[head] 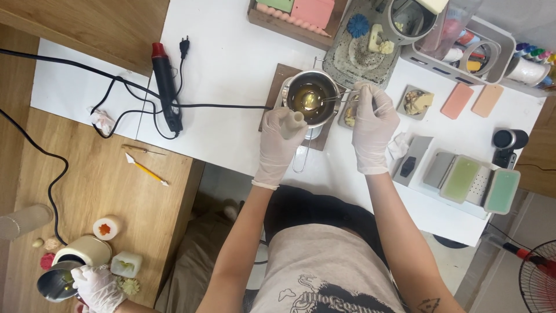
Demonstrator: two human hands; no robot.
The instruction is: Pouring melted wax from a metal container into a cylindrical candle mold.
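A small steel melting pot (313,95) with amber liquid sits on a brown board on the white table (231,64). My left hand (278,136), in a white glove, grips a pale cylindrical candle (294,123) at the pot's near rim. My gloved right hand (373,119) pinches thin metal tweezers (339,97) whose tips reach into the liquid.
A black and red heat gun (167,87) and its cable lie left of the pot. Moulds, trays and coloured slabs (472,179) crowd the right side. On the wooden table another person's gloved hand (95,287) holds a metal cup near several small candles (107,227).
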